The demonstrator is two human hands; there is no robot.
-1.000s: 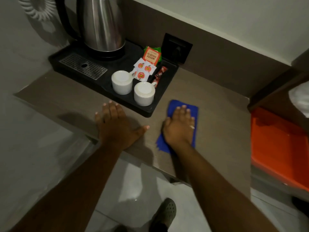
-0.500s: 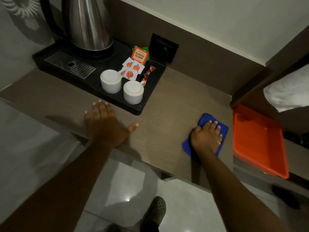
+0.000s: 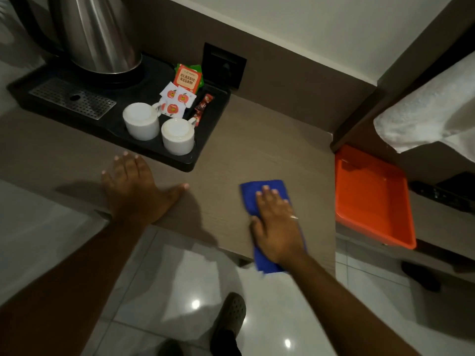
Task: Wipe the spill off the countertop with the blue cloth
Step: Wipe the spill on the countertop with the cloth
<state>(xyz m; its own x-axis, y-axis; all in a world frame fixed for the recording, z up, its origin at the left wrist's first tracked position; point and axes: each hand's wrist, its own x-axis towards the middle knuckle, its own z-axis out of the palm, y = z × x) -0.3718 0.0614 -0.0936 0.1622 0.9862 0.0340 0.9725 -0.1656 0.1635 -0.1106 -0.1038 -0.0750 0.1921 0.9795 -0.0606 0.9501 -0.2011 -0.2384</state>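
Observation:
The blue cloth (image 3: 250, 195) lies on the brown countertop (image 3: 257, 140) near its front edge, and its near end hangs over that edge. My right hand (image 3: 276, 224) presses flat on top of the cloth, fingers together and pointing away from me. My left hand (image 3: 136, 191) rests flat and spread on the countertop to the left, just in front of the black tray. No spill shows on the surface in this dim light.
A black tray (image 3: 205, 140) at the back left carries a steel kettle (image 3: 97, 32), two upturned white cups (image 3: 141, 120) and tea sachets (image 3: 177, 98). An orange tray (image 3: 372, 196) sits on a lower shelf to the right. A white towel (image 3: 431, 109) hangs above it.
My right hand slid the cloth right toward the orange tray, then back left and nearer the front edge. My left hand stayed planted.

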